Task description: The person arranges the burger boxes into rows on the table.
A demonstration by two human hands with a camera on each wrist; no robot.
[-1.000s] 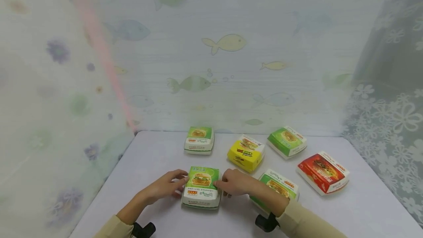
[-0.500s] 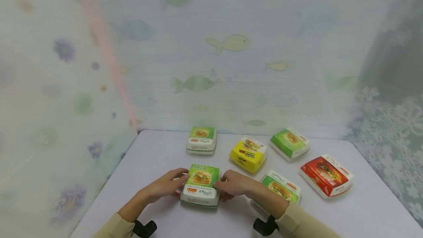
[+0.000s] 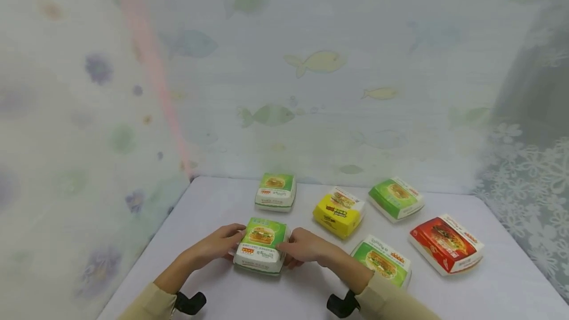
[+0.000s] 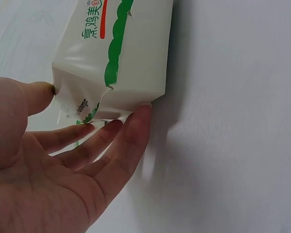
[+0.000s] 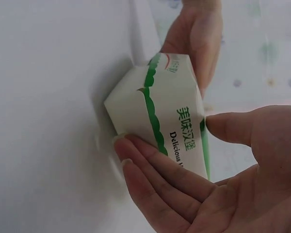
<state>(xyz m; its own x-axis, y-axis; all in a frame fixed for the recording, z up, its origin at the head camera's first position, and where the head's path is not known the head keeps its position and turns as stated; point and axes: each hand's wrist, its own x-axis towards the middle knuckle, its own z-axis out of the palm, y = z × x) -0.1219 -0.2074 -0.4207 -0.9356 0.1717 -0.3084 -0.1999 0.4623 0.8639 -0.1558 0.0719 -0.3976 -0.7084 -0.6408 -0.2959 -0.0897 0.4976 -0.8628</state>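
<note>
In the head view, a green-and-white burger box (image 3: 260,246) with a burger picture on its lid is held at the near middle of the white table, turned slightly askew. My left hand (image 3: 221,242) grips its left side, thumb at the lid's edge; the left wrist view has those fingertips (image 4: 139,114) against the lower side wall. On the opposite side, my right hand (image 3: 307,248) holds it with the thumb on the lid. Its curled fingers (image 5: 136,167) press the white wall in the right wrist view. The box's underside is hidden.
Behind it stands another green burger box (image 3: 275,192). To the right lie a yellow box (image 3: 339,211), a far green box (image 3: 395,199), a red box (image 3: 446,244) and a near green box (image 3: 383,261) beside my right forearm. Patterned curtains (image 3: 311,88) border the table.
Both hands have shifted the burger box left across the table, and it has turned slightly. The head view has swung a little left. The other boxes stay in place.
</note>
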